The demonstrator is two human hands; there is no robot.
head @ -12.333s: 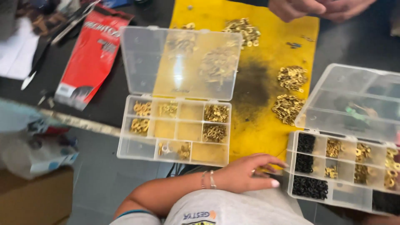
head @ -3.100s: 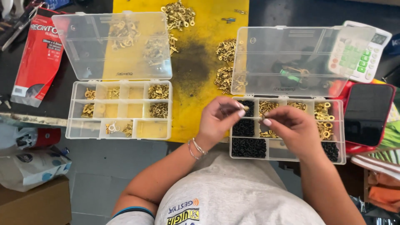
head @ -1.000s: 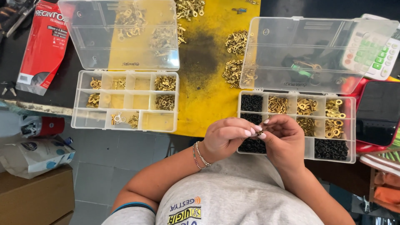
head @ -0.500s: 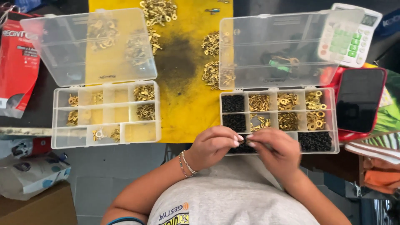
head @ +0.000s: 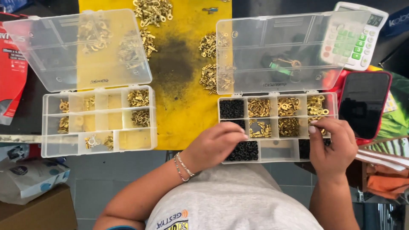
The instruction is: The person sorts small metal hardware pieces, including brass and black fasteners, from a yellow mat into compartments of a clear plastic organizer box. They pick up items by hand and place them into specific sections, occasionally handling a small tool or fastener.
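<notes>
My left hand is curled, its fingertips pinched together over the black-ring compartments of the right-hand clear organiser box. Nothing shows in the pinch. My right hand reaches into the same box from the right. Its thumb and forefinger dip into the compartment of brass ring terminals at the far right. Whether those fingers grip a terminal is hidden. Other compartments hold brass fork terminals. The box's lid stands open behind it.
A second open organiser box with brass parts sits to the left on a stained yellow mat. Loose brass piles lie on the mat. A calculator, a dark phone and a red packet are nearby.
My hands, pinched together on a small part half a second ago, have separated. The right hand moved right to the brass ring compartment; the left stayed over the black rings.
</notes>
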